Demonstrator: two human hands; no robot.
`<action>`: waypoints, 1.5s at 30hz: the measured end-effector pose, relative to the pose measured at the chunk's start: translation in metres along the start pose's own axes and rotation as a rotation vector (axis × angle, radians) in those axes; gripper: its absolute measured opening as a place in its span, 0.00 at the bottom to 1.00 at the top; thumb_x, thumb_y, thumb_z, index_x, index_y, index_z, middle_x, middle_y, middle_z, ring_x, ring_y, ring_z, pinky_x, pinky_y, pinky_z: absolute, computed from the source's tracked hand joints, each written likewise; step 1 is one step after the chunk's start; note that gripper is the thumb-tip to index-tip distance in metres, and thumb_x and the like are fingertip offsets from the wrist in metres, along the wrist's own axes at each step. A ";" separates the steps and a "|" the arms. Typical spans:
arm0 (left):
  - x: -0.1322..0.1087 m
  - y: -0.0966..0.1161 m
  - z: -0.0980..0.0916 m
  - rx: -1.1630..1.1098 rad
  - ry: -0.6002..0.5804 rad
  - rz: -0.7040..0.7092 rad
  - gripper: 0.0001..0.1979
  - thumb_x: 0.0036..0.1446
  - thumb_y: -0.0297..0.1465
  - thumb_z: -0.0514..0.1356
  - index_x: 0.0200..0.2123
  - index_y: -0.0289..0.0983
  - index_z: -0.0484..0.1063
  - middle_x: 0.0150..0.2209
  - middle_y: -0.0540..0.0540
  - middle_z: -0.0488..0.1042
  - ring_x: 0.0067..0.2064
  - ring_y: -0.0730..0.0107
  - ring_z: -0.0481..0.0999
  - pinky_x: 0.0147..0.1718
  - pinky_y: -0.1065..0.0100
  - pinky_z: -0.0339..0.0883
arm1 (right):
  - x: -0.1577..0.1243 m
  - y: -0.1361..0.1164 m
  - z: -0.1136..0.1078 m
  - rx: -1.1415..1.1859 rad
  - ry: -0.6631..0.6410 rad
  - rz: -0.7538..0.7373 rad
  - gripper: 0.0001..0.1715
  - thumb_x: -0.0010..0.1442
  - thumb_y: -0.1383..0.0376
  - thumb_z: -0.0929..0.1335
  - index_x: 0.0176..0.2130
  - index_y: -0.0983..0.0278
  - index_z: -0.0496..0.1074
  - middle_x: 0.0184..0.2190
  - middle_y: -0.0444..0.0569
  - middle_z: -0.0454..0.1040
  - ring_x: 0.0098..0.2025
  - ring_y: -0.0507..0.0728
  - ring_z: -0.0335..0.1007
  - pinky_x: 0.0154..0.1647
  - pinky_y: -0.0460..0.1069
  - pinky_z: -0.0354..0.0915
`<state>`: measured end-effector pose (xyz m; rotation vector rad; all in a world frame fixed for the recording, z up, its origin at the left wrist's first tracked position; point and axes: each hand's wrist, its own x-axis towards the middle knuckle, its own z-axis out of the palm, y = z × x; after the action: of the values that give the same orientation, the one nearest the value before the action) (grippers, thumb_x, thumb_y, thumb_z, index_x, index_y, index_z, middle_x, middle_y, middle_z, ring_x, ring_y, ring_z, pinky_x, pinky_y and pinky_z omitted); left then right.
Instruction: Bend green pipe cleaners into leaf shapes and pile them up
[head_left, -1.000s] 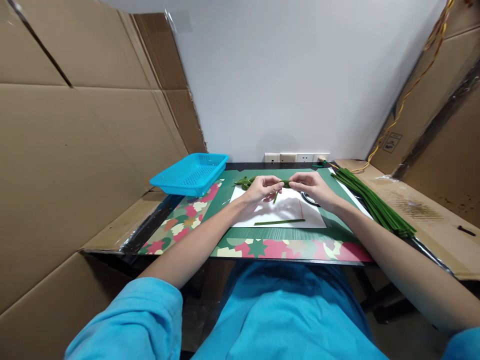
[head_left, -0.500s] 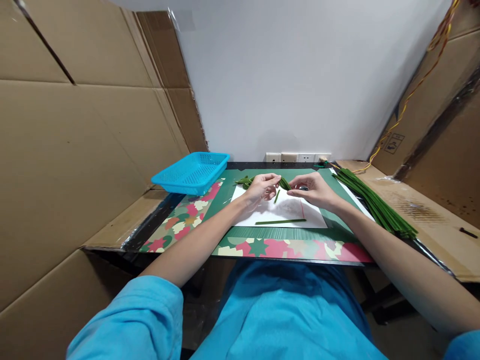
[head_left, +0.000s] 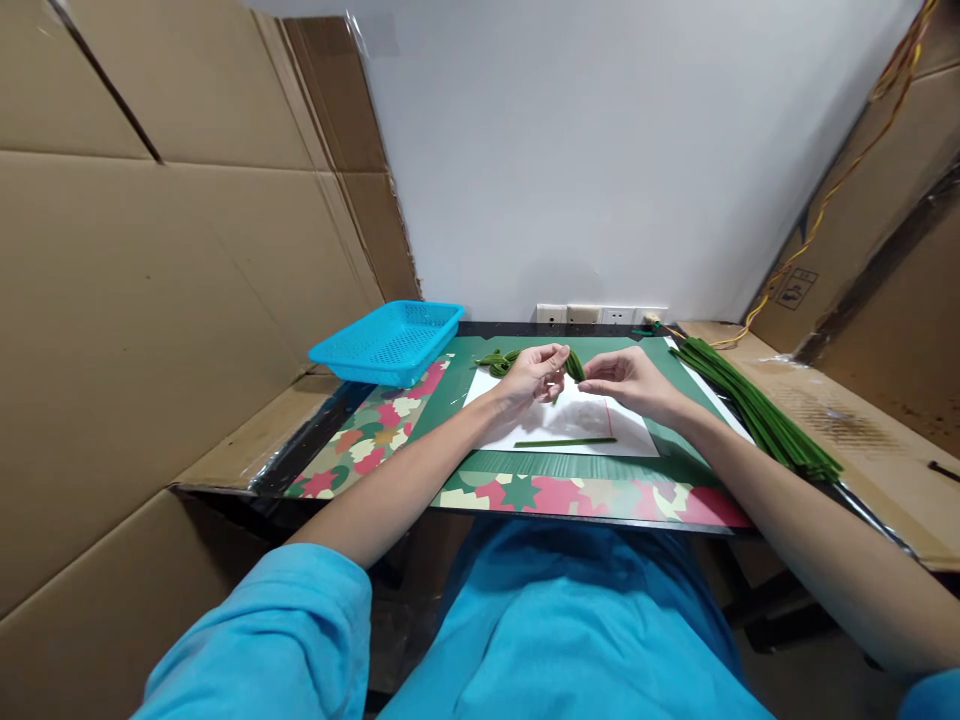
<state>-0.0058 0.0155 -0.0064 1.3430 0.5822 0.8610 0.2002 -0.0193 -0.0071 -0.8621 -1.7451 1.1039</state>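
Brt blue top [head_left: 577, 620] w/ lots of soft creases, loose sleeves [head_left: 277, 620] same clr, forearms [head_left: 409, 475] bare

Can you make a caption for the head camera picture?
The left hand holds curved green strips near white paper, the right hand alongside.

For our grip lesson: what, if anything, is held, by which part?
The left hand pinches a curved green piece by its upper end; whether the right hand, near the lower end, grips too is unclear.

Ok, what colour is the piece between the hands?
The piece is green; the head view shows it best.
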 end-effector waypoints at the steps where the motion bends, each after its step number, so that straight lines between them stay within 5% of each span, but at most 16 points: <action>1: 0.000 -0.001 0.000 0.005 0.002 0.004 0.27 0.53 0.53 0.70 0.34 0.34 0.71 0.22 0.52 0.68 0.18 0.81 0.64 0.14 0.77 0.48 | 0.000 -0.001 0.001 -0.016 -0.025 -0.005 0.20 0.51 0.51 0.80 0.31 0.65 0.81 0.29 0.49 0.79 0.32 0.56 0.71 0.35 0.51 0.66; 8: 0.001 -0.002 0.003 0.067 -0.041 -0.024 0.28 0.51 0.54 0.70 0.32 0.34 0.71 0.21 0.50 0.70 0.17 0.80 0.64 0.14 0.76 0.48 | 0.001 -0.002 0.006 0.011 -0.134 -0.055 0.18 0.55 0.53 0.78 0.28 0.64 0.79 0.27 0.48 0.76 0.31 0.56 0.70 0.36 0.51 0.65; 14: -0.002 0.008 0.003 0.058 0.108 -0.002 0.26 0.54 0.52 0.70 0.30 0.35 0.68 0.20 0.55 0.65 0.16 0.82 0.62 0.13 0.77 0.47 | 0.004 0.004 0.002 -0.138 0.025 -0.086 0.17 0.61 0.52 0.75 0.41 0.63 0.82 0.38 0.52 0.81 0.39 0.59 0.73 0.40 0.52 0.67; 30: 0.002 -0.004 -0.001 0.211 0.111 0.059 0.29 0.47 0.50 0.74 0.40 0.34 0.72 0.25 0.51 0.73 0.21 0.77 0.71 0.15 0.76 0.56 | 0.002 -0.004 0.003 -0.209 0.123 -0.003 0.26 0.60 0.46 0.73 0.31 0.67 0.78 0.22 0.44 0.69 0.25 0.50 0.58 0.25 0.48 0.52; 45: 0.004 -0.004 -0.002 0.274 -0.020 0.057 0.29 0.52 0.54 0.69 0.38 0.35 0.68 0.25 0.52 0.70 0.22 0.77 0.70 0.15 0.76 0.55 | 0.003 -0.005 0.005 -0.033 0.120 0.014 0.27 0.55 0.45 0.77 0.30 0.66 0.78 0.24 0.48 0.76 0.25 0.54 0.73 0.28 0.49 0.68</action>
<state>-0.0043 0.0197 -0.0103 1.6213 0.6662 0.8342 0.1944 -0.0200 -0.0024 -0.9429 -1.6638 1.0143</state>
